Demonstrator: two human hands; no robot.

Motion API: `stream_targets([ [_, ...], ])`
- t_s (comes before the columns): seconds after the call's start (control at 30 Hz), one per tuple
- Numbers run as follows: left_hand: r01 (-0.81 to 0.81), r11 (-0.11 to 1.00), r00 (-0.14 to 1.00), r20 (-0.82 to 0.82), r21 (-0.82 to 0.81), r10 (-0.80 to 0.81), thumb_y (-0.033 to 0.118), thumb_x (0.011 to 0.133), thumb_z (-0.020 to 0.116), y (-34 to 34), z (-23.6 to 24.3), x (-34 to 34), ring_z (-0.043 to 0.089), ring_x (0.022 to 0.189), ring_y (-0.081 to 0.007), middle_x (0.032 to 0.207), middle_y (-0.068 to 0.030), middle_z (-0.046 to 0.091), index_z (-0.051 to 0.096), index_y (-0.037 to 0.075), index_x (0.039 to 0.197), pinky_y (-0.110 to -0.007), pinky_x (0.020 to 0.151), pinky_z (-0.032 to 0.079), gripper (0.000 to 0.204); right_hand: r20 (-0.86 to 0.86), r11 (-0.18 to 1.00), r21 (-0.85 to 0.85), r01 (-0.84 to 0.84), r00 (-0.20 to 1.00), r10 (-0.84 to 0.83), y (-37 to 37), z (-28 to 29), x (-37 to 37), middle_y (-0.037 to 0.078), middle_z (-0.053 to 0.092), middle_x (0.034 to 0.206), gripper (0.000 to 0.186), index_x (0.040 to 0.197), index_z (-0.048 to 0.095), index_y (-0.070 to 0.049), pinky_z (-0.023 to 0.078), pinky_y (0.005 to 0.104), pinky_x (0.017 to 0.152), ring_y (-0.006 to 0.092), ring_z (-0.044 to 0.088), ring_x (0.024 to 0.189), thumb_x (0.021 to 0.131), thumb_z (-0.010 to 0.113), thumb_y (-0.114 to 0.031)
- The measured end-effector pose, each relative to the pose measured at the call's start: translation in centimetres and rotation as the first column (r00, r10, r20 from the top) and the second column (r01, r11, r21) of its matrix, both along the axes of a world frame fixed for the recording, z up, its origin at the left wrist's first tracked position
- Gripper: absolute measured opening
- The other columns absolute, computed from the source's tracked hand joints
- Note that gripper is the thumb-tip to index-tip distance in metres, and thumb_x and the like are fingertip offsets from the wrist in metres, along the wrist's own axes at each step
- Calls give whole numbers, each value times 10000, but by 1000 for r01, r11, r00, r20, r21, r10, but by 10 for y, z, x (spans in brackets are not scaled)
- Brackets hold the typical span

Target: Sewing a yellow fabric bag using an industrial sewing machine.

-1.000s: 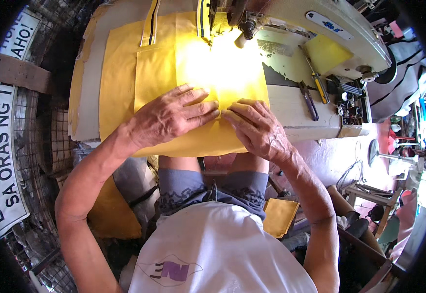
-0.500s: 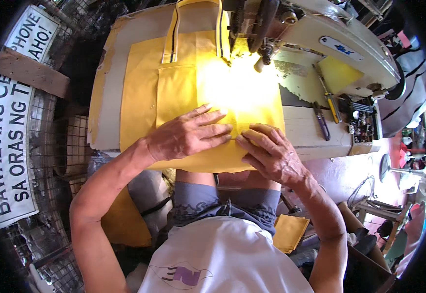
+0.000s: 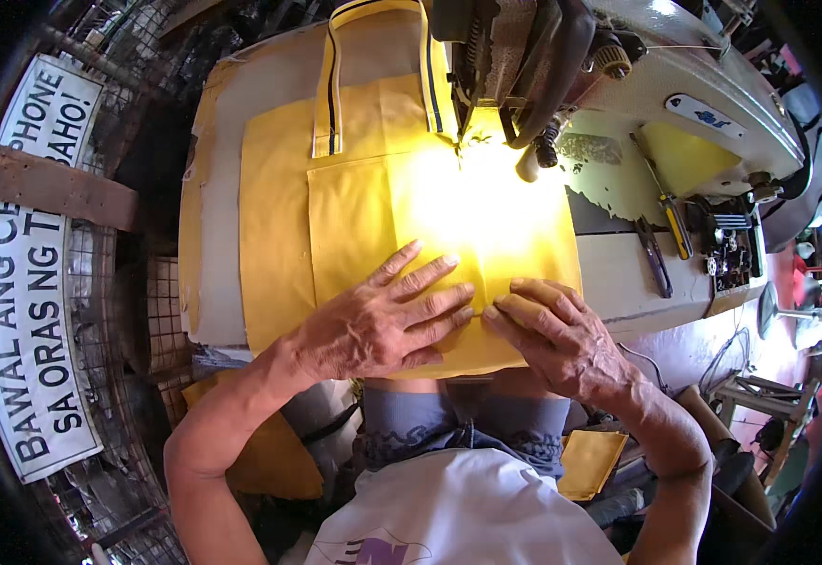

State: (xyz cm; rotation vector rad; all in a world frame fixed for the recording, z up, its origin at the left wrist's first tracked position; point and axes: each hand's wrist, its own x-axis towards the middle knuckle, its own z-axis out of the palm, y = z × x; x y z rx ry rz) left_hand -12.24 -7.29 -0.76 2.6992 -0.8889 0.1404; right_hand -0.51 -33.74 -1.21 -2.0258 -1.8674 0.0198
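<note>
A yellow fabric bag panel [image 3: 274, 226] lies flat under the sewing machine [image 3: 656, 71]. It has a stitched pocket piece [image 3: 349, 212] and a yellow strap loop [image 3: 329, 94] with a dark stripe. My left hand [image 3: 382, 320] rests palm down on the panel's near part, fingers spread. Beside it, my right hand [image 3: 566, 339] lies on the near right part with fingers slightly bent; its thumb is hidden. Both hands are nearer to me than the needle area [image 3: 460, 132], beside the strap's right end. A bright lamp glare washes out the cloth there.
Right of the panel, a yellow-handled screwdriver [image 3: 675, 226] and a dark pair of thread snips [image 3: 654, 259] lie on the machine table [image 3: 609, 268]. More yellow pieces [image 3: 592, 463] are beside my lap. A wire mesh with a white sign [image 3: 29, 292] stands at the left.
The whole view has shifted, so the scene sits lower in the picture. My left fingers are spread slightly wider. Both hands stay on the panel, which shows little movement under the machine.
</note>
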Motion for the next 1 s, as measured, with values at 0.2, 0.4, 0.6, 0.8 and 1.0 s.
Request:
stream_targets([
  [0.2,-11,1000,1000,-29,-25,10,384,875,690,10,2,13,420,1414,-315,1427,-72,532,626,104,1309,-557,1180,309,521,-54,1000,-2,13,998,-13,8,2,14,103,541,1313,841,1338,583,-41,457,459,1028,318,521,1264,572,824,-294],
  [0.4,-6,999,999,-39,-31,5,365,853,713,9,3,12,448,1383,-327,1401,-91,548,623,75,1302,-550,1177,318,542,-68,1000,11,7,998,-6,8,5,12,117,545,1308,811,1344,572,-32,446,457,1041,321,520,1268,637,816,-346],
  [0.6,-4,1000,1000,-26,5,5,377,902,664,13,2,16,438,1393,-328,1419,-91,529,619,77,1296,-565,1174,317,498,-120,999,22,43,992,-40,12,7,14,94,565,1288,579,1299,636,-66,475,433,1024,306,536,1248,733,724,-152],
  [0.8,9,1000,1000,23,10,-9,402,902,652,25,4,32,461,1369,-337,1403,-96,543,647,73,1263,-564,1171,326,488,-28,1000,-7,-7,1000,7,25,6,31,113,557,1308,555,1322,590,-45,440,432,1058,304,529,1259,780,623,-160],
  [1.0,7,1000,998,55,-13,-7,386,913,641,39,3,46,504,1323,-351,1357,-107,592,630,62,1293,-556,1150,352,499,-25,1000,16,5,1000,-4,37,9,44,121,573,1283,488,1295,599,-43,452,430,1043,299,543,1241,818,629,-144],
])
